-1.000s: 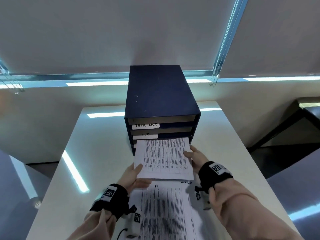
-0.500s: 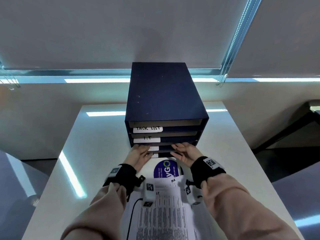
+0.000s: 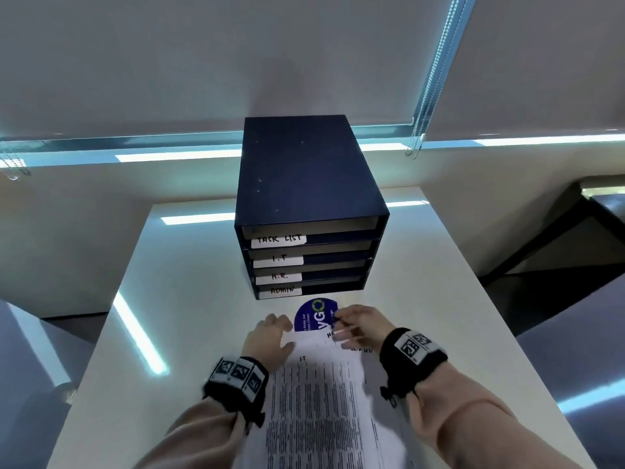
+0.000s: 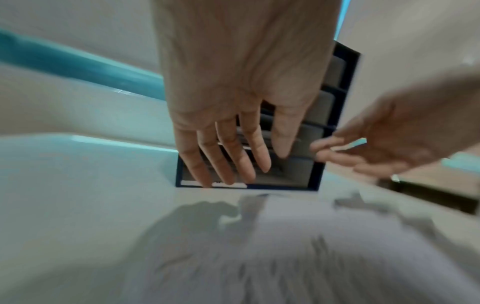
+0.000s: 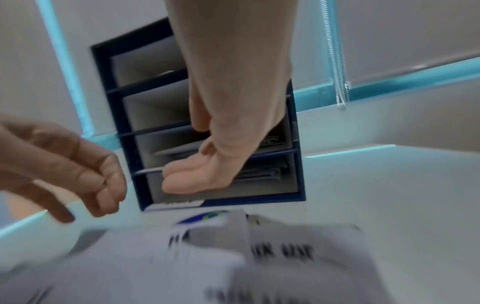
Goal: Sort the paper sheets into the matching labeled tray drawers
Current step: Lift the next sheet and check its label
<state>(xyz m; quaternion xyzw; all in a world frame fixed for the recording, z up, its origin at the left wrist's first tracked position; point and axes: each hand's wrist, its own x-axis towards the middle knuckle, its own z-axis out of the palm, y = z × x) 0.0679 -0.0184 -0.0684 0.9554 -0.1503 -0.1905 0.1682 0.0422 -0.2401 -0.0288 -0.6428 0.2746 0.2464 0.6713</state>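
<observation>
A dark blue tray unit [image 3: 304,170] stands at the back middle of the white table [image 3: 189,316]. Its drawers are labelled TASK LIST [image 3: 279,239], I.T [image 3: 279,259], H.R. [image 3: 279,277] and ADMIN [image 3: 281,290]. A stack of printed sheets [image 3: 318,401] lies in front of it; the top sheet is marked I.T. My left hand [image 3: 270,336] hovers at the stack's top left corner with straight fingers [image 4: 233,164] and holds nothing. My right hand [image 3: 355,326] is at the top right edge with loosely bent fingers [image 5: 182,181] and grips nothing. Papers [image 5: 265,172] lie inside the lower drawers.
A round blue sticker [image 3: 316,314] lies on the table between the stack and the unit. The table drops off at its left and right edges. Window blinds with a bead chain [image 3: 429,79] hang behind, and a dark table [image 3: 595,211] stands to the right.
A second ago both hands held a printed sheet at the lower drawers. The sheet is gone from them, and both hands have drawn back to the top edge of the stack.
</observation>
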